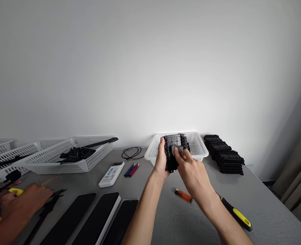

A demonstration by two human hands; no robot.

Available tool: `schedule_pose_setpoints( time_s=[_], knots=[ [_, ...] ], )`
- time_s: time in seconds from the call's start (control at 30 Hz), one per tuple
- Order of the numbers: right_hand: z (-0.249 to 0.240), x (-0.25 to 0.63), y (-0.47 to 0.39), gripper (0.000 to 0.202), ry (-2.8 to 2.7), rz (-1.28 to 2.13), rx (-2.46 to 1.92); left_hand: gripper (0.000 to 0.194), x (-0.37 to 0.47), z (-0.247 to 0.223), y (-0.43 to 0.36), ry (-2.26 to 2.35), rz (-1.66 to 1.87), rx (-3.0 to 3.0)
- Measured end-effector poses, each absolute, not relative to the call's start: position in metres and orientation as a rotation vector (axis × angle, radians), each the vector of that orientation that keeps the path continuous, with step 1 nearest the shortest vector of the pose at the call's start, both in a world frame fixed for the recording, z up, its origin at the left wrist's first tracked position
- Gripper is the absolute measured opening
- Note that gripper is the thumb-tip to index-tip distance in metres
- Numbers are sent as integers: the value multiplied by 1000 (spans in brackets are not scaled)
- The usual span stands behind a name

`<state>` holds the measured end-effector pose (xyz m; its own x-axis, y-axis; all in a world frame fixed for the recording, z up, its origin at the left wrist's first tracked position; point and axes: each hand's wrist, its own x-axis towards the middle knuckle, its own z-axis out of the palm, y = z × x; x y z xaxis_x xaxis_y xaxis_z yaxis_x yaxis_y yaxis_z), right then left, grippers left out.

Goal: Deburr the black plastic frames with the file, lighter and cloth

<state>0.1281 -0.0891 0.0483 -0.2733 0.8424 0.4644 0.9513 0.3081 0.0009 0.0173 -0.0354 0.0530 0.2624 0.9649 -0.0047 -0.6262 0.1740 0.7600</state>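
My left hand (pixel 161 159) is closed along the left side of a black plastic part (pixel 171 139) with ridged, toothed edges, holding it tilted up in front of the white basket. My right hand (pixel 191 168) has its fingers curled, with a fingertip pressed on a small grey piece (pixel 174 149) at the part's face. What that grey piece is, I cannot tell. An orange lighter (pixel 183 195) lies below my hands. A screwdriver-like tool with a black and yellow handle (pixel 237 213) rests partly under my right forearm, its tip hidden.
The white basket (pixel 150 153) stands against the wall. Stacked black toothed parts (pixel 229 160) sit right of it. Leftward are a white power bank (pixel 111 174), two lighters (pixel 131 169), a cable (pixel 131 153), phones (pixel 98 217) and another basket (pixel 84 166). A co-worker's hands (pixel 25 200) work far left.
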Motion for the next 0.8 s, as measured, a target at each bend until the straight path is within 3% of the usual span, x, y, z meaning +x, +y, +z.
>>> schedule_pose_setpoints(
  time_s=[0.27,0.5,0.6,0.8],
  knots=[
    [43,123,-94,56,-2321,-283,-1469,67,7,62,-32,490,1329,685],
    [58,127,-104,30,-2307,-90,-1438,64,5,67,-36,479,1390,719],
    [62,139,-105,27,-2187,52,-1379,66,7,61,-35,498,1340,746],
    [62,157,-103,39,-1586,194,-1031,71,14,49,-34,476,1270,787]
  ],
)
